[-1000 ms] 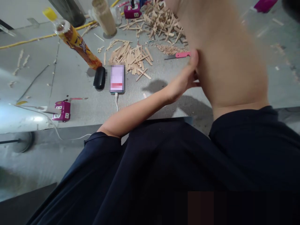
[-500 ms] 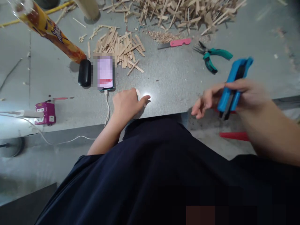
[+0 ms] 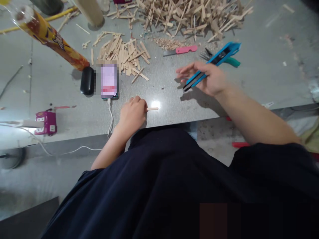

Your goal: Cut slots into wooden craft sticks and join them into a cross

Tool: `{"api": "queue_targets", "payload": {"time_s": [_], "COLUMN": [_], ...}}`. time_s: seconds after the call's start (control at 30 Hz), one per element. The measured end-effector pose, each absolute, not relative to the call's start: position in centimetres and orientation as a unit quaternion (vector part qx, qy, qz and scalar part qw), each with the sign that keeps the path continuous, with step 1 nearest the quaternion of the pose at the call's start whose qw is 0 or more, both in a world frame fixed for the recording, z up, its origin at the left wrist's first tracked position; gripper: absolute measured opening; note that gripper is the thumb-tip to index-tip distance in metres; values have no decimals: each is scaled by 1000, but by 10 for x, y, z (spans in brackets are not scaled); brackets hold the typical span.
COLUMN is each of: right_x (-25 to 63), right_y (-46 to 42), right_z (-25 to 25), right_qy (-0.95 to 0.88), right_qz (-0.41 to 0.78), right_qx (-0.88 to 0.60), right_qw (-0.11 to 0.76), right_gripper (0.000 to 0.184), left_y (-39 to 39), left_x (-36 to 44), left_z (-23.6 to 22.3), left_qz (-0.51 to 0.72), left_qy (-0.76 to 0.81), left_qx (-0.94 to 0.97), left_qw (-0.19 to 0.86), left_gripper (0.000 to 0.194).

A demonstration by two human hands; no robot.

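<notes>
My left hand [image 3: 133,113] rests on the table near its front edge, fingers closed around one end of a wooden stick [image 3: 153,109] that pokes out to the right. My right hand [image 3: 210,79] is above the table, its thumb laid over a blue utility knife [image 3: 219,57]. The knife slants, its dark tip down toward the left. Some fingers of that hand reach out beyond the knife. Behind the knife, partly covered by it, lie pliers with green handles [image 3: 233,61]. A pink-handled folding saw or knife [image 3: 186,49] lies farther left.
A heap of wooden sticks [image 3: 184,16] covers the back, with a smaller pile of sticks [image 3: 122,53] nearer. A charging phone [image 3: 108,79], a black case [image 3: 87,80], an orange snack tube [image 3: 56,39] and a purple power adapter [image 3: 46,122] sit on the left.
My right hand has swung left and away from my body with the utility knife, from over the edge to above the table. My left thumb has drawn in, and the stick now shows.
</notes>
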State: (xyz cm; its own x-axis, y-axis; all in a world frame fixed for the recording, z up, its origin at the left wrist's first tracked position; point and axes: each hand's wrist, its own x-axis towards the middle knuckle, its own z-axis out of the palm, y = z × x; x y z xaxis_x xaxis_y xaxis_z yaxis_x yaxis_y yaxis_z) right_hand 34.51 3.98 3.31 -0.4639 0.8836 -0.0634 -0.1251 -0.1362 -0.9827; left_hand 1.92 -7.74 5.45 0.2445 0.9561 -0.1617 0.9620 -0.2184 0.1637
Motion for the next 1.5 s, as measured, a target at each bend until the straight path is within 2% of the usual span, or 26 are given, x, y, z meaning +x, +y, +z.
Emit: {"api": "queue_targets", "payload": {"time_s": [0.13,0.3,0.37,0.43,0.47,0.57,0.63,0.7,0.8,0.9,1.0,1.1,1.23,1.33,1.4,1.47,1.5], "right_x": [354,386,397,406,409,413,411,408,405,407,412,416,418,413,406,398,393], "right_y": [31,-2,-10,-16,-18,-21,-20,-16,-10,-9,-8,-6,-3,-2,-2,-2,-1], "right_z": [59,84,84,81,79,72,66,58,51,54,62,66,66,64,63,60,57], "right_qy": [-560,-527,-501,-462,-435,-428,-405,-340,-273,-264,-283,-305,-334,-355,-367,-395,-414], "right_qz": [594,445,409,406,387,385,388,374,381,379,389,399,400,387,370,393,419], "right_qx": [-332,-446,-489,-467,-463,-513,-502,-428,-385,-411,-420,-416,-422,-431,-453,-472,-476], "right_qw": [472,570,586,635,668,637,658,749,795,786,769,759,742,734,724,683,654], "right_gripper": [39,50,48,43,45,42,39,41,46,41,37,35,32,38,46,59,64], "left_y": [-84,-89,-89,-84,-79,-46,-11,25,52,31,3,22,102,127,114,87,71], "left_x": [13,30,47,67,77,103,114,119,128,149,171,173,145,120,106,94,89], "left_z": [45,31,28,25,24,23,23,26,32,30,19,12,23,38,46,50,51], "left_qz": [10,88,89,79,74,58,58,81,125,128,67,64,121,169,233,256,251], "left_qy": [577,396,328,311,314,335,360,448,527,367,200,241,440,510,538,553,552], "left_qx": [806,876,904,915,917,920,914,876,823,891,947,941,876,832,780,693,672], "left_qw": [135,260,260,246,232,196,177,159,172,233,242,226,158,139,218,386,426], "left_gripper": [24,22,26,26,26,27,27,28,20,18,26,26,28,26,11,16,17]}}
